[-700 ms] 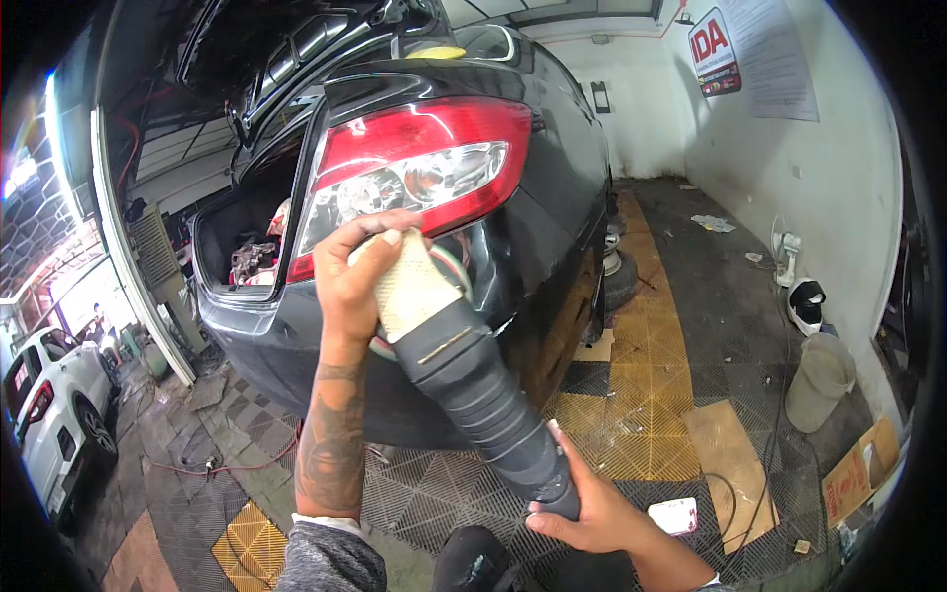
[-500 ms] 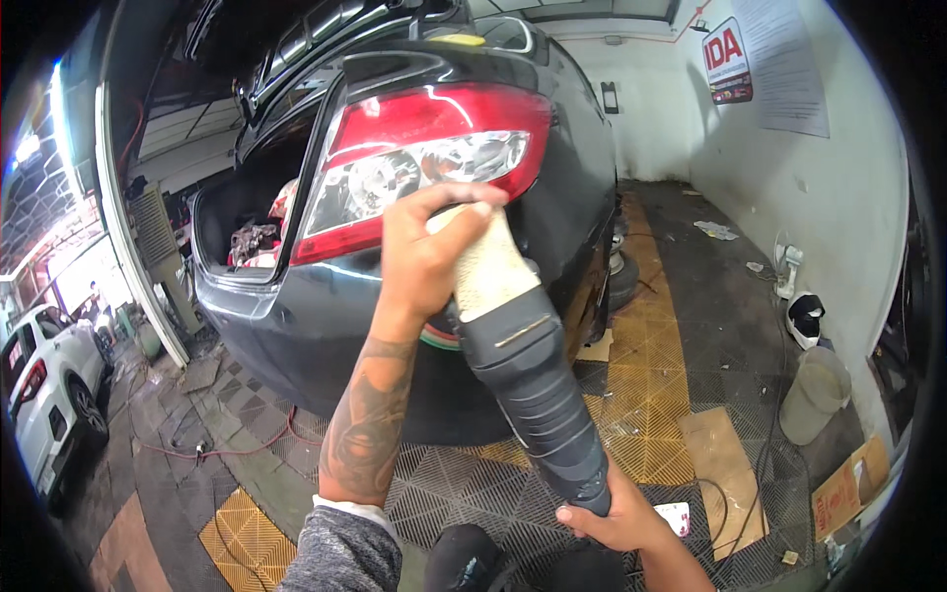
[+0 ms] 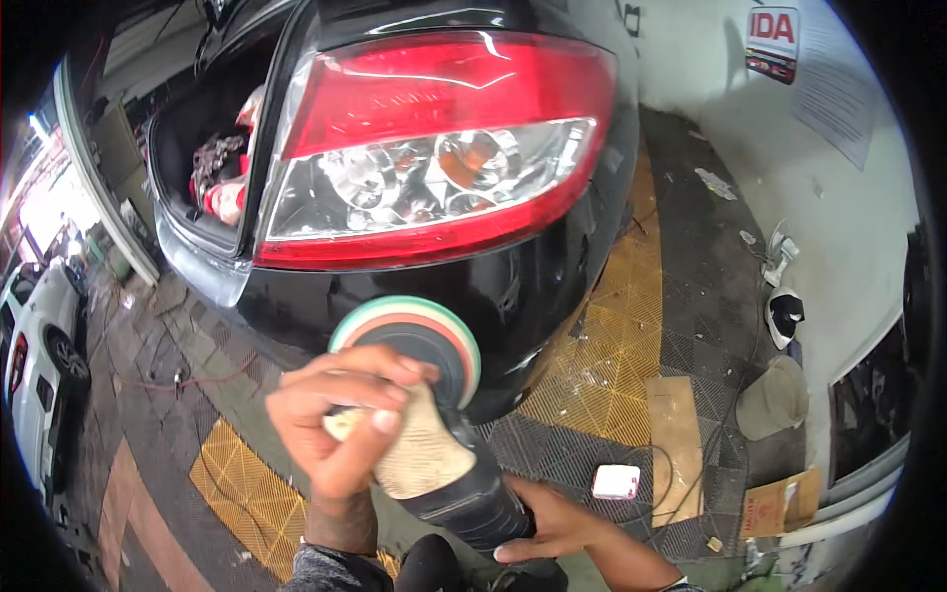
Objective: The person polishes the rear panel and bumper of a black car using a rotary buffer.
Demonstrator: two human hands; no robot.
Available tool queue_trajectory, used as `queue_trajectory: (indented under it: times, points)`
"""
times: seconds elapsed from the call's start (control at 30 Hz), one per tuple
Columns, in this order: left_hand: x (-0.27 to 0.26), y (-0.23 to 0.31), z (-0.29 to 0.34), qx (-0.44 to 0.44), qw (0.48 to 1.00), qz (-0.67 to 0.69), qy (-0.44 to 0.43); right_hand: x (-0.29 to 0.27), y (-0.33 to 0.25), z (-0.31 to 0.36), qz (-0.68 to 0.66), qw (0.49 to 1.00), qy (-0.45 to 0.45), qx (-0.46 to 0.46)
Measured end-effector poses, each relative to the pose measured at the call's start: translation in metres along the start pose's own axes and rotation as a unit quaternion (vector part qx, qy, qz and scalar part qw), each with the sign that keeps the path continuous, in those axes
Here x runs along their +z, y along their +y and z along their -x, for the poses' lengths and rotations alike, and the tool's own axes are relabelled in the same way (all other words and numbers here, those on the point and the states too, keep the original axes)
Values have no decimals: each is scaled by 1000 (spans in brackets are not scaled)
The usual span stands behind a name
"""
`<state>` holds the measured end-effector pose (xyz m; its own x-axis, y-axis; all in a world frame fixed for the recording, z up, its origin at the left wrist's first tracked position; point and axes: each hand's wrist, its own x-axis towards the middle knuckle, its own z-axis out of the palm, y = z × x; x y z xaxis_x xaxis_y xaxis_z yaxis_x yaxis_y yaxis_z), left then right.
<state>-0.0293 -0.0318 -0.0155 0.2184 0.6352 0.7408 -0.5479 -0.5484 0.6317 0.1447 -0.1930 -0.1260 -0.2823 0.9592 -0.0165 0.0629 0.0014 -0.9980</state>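
I hold a power polisher [image 3: 426, 449] with a black body and a worn tan cover over its head. My left hand [image 3: 330, 419] is curled over the head, the thumb pressed against the cover. Around the black rear grip, low in the view, my right hand [image 3: 547, 523] is closed. The polisher's round foam pad [image 3: 441, 318], with green, pale and orange layers, faces the black car bumper [image 3: 286, 304]. Whether the pad touches the paint is hidden. Just above it is the red and clear tail light [image 3: 434, 148].
An open trunk [image 3: 178, 168] holds crumpled cloth at left. A white car [image 3: 44, 345] is farther left. Along the right wall stand a grey bucket [image 3: 774, 400] and a cardboard box [image 3: 784, 503]. A cable crosses flat cardboard [image 3: 676, 444] beside a white box [image 3: 617, 481].
The view has come closer to the tail light. Both hands have brought the polisher lower, and its pad now shows below the light against the bumper area.
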Motion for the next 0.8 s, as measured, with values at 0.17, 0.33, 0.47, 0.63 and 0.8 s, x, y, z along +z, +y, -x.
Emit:
queue_trajectory:
  times: [0.17, 0.33, 0.47, 0.63, 0.8]
  points:
    - [16, 5, -30, -23, 986, -67, -150, 5, -47, -16, 45, 988, 107, 99]
    - [12, 26, -50, -118, 986, -74, -94, -7, -91, -31, 12, 984, 131, 123]
    - [-17, 26, -47, -95, 994, -41, -25, -2, -119, -55, 64, 982, 101, 146]
    - [-63, 29, -18, -110, 986, 12, 125, 24, -147, -94, 186, 960, 65, 200]
    - [-81, 33, -18, -117, 970, 18, 210, 41, -140, -105, 224, 945, 22, 236]
